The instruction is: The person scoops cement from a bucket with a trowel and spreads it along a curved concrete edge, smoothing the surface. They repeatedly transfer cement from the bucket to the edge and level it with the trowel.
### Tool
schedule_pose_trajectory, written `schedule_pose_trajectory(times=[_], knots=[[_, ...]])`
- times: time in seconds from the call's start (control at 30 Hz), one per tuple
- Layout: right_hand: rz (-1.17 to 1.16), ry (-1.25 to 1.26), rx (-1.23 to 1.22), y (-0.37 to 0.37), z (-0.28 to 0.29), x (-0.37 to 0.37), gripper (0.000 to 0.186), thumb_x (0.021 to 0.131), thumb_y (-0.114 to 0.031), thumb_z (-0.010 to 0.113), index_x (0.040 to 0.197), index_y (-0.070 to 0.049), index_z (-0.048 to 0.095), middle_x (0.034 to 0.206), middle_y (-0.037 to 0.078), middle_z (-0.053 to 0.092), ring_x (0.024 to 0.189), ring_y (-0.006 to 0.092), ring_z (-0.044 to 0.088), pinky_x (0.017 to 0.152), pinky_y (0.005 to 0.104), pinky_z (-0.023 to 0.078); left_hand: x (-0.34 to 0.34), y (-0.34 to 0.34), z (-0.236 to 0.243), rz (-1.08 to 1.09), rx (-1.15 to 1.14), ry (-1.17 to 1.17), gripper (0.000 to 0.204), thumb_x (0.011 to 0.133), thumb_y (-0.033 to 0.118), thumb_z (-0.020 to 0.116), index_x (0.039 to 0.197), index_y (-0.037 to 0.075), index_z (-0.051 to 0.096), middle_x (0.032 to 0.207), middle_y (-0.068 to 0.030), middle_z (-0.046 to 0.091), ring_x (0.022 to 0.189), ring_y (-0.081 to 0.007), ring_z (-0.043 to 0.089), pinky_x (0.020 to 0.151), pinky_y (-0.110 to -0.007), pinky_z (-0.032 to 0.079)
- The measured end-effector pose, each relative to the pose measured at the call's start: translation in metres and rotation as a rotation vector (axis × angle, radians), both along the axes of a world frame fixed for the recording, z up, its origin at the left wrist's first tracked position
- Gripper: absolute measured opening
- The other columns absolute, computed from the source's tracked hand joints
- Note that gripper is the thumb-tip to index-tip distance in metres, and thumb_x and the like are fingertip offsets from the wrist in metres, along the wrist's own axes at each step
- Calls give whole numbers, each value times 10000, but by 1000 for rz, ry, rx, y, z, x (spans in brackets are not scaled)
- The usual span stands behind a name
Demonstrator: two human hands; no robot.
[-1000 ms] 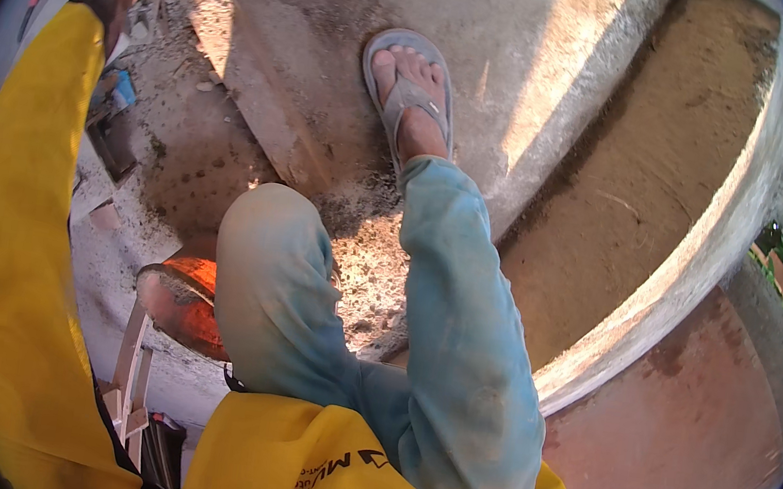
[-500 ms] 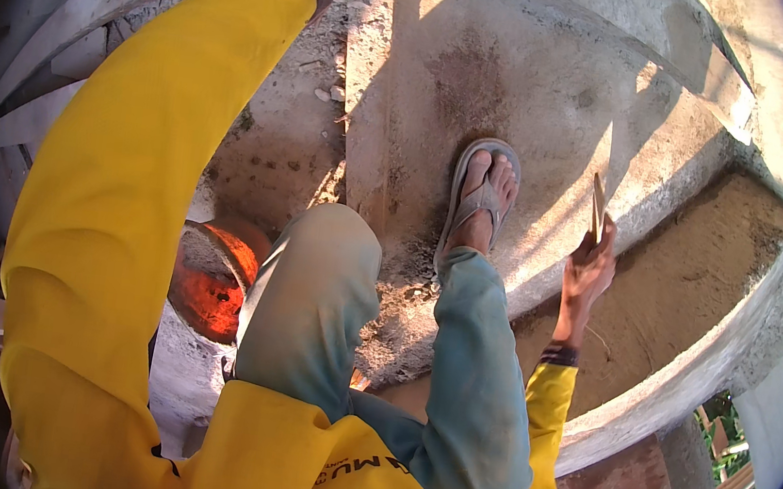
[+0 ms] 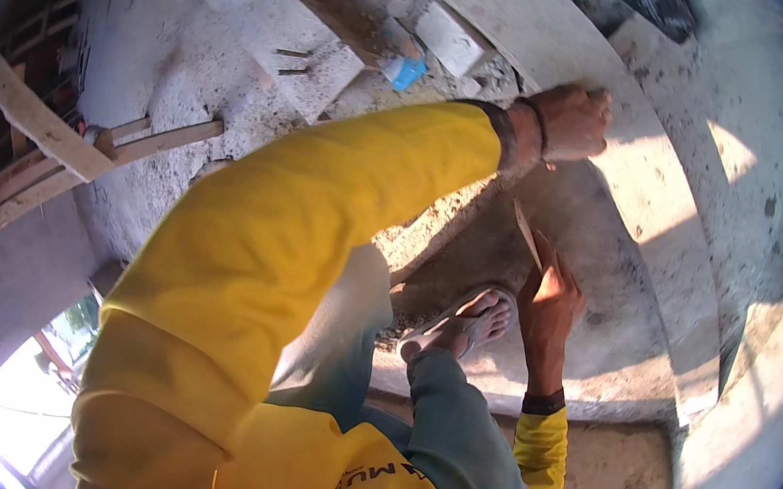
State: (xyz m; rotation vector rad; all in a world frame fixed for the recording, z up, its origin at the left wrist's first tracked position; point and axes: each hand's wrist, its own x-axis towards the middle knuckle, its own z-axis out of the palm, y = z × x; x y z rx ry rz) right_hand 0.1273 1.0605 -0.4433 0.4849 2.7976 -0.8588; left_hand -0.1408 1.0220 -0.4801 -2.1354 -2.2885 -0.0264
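My left hand (image 3: pixel 573 120), at the end of a yellow sleeve, rests as a closed fist on the top of a curved concrete ledge (image 3: pixel 654 179). Nothing shows inside the fist. Lower down, my right hand (image 3: pixel 550 303) grips a thin flat blade (image 3: pixel 526 230) that points up and left, toward the left hand. Its tip is close to the grey concrete surface (image 3: pixel 618 311) below the ledge. My foot in a grey sandal (image 3: pixel 460 323) stands on that concrete just left of the right hand, with my blue-jeaned knee (image 3: pixel 448 418) bent beneath it.
A small blue object (image 3: pixel 403 72) and a white block (image 3: pixel 451 37) lie on rubble at the top. Wooden planks (image 3: pixel 131 139) cross the rough floor at left. A brown sunken patch (image 3: pixel 618 468) sits at lower right. A bright opening (image 3: pixel 21 395) shows at lower left.
The view has swung round. My left arm now reaches across to the curved ledge. My right hand with the blade has moved next to the sandalled foot, nearer the left hand.
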Motion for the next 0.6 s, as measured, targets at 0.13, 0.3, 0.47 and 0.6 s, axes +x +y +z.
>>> schedule_pose_trajectory(times=[0.13, 0.3, 0.47, 0.6], knots=[[437, 132, 241, 41, 2, -77, 468, 826, -31, 642, 1287, -97, 596, 1116, 103, 690, 1014, 309, 678, 844, 415, 566, -1, 14, 34, 173, -127, -192, 66, 748, 208, 729, 762, 168, 780, 1081, -22, 736, 1106, -208, 652, 791, -355, 580], [452, 5, 312, 19, -25, -129, 403, 884, -114, 658, 1266, -45, 549, 1032, 218, 686, 912, 409, 678, 883, 547, 524, -16, -56, 102, 464, -88, -622, 405, 962, 343, 661, 1260, 70, 634, 1216, -78, 688, 1228, -212, 609, 1080, -386, 532], [614, -130, -61, -61, 32, -156, 649, 915, -105, 679, 1487, -59, 375, 990, 256, 703, 851, 413, 722, 810, 561, 556, 81, -398, 203, 951, 203, -320, 462, 777, 40, 787, 1230, 77, 710, 1242, -78, 728, 1080, -235, 718, 923, -356, 609], [543, -116, 316, -55, 38, -258, 635, 915, -86, 656, 1473, 7, 369, 1126, 267, 687, 918, 410, 721, 839, 557, 549, 297, -549, 348, 1838, -95, -11, 432, 929, -13, 639, 1355, 59, 649, 1337, -140, 675, 1218, -308, 646, 1058, -394, 486]])
